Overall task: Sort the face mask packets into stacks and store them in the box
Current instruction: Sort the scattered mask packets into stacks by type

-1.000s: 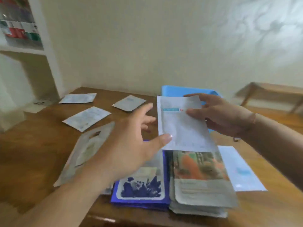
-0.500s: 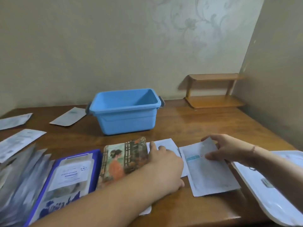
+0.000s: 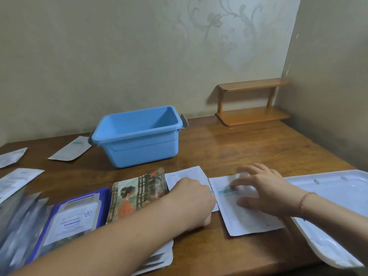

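Our right hand (image 3: 264, 193) lies spread, fingers fairly straight, pressing flat on the white face mask packet (image 3: 249, 220); our left hand (image 3: 192, 200) rests on the neighbouring white packet (image 3: 186, 174), fingers curled under so we cannot tell whether it pinches it. The two packets sit side by side, edges touching, long axes running away from us. The empty blue box (image 3: 139, 148) stands beyond them, up and to the left, nearer our left hand, so that hand looks better placed for the carry
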